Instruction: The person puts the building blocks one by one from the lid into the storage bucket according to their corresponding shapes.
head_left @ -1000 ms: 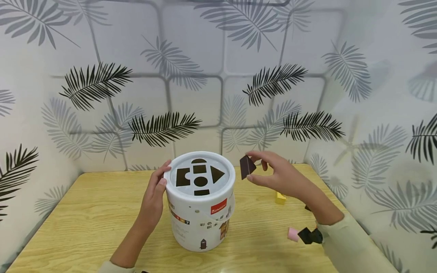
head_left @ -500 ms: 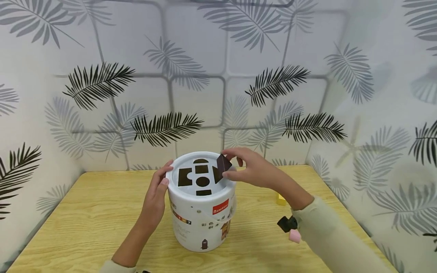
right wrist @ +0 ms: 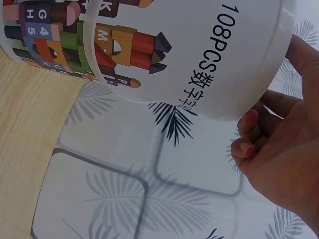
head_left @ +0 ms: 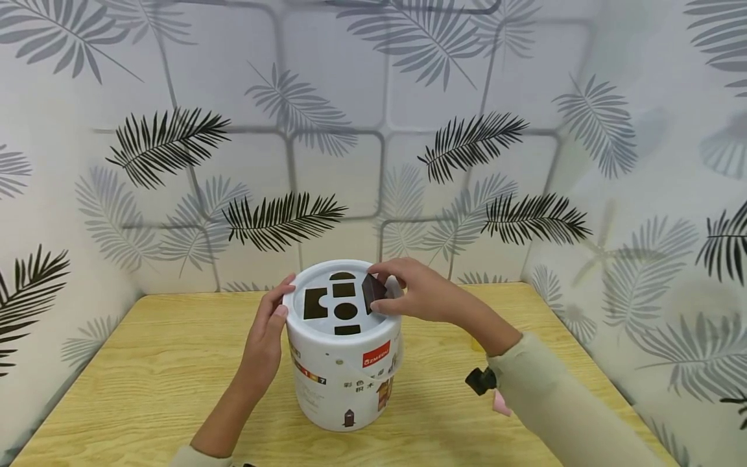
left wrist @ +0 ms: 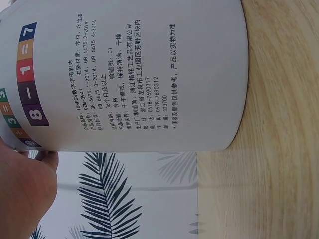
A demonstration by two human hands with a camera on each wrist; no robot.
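A white lidded block bucket (head_left: 341,363) stands upright on the wooden table. Its recessed lid (head_left: 327,329) has several shape cut-outs. My left hand (head_left: 265,344) holds the bucket's left side at the rim, fingertips at the top edge. My right hand (head_left: 428,292) pinches a dark triangular block (head_left: 371,292) between thumb and fingers. This block is at the triangular cut-out on the lid's right; how deep it sits I cannot tell. In the right wrist view, the bucket (right wrist: 199,55) hides the block, and the other fingers of my right hand (right wrist: 289,144) curl beside the rim.
A pink block (head_left: 500,403) lies to the right, partly behind my right sleeve (head_left: 543,389). A yellow block (head_left: 476,344) is mostly hidden by the right forearm. Leaf-patterned walls (head_left: 362,162) enclose the back and sides of the table (head_left: 175,363).
My right hand has carried the dark triangular block left from beside the bucket, then down onto the lid's triangular cut-out. The left hand keeps its hold on the bucket.
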